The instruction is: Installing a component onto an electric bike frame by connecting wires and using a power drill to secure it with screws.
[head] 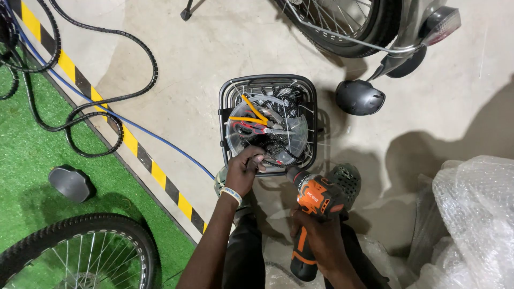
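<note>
With your left hand (243, 170) pinched on the near rim of the black wire basket (267, 124) on the concrete floor (182, 69) and your right hand (319, 235) gripping the orange cordless drill (313, 206), keep the basket steady and the bit square to the rim.

head view | worn on head | faces straight down | near hands, floor (214, 59) below
</note>
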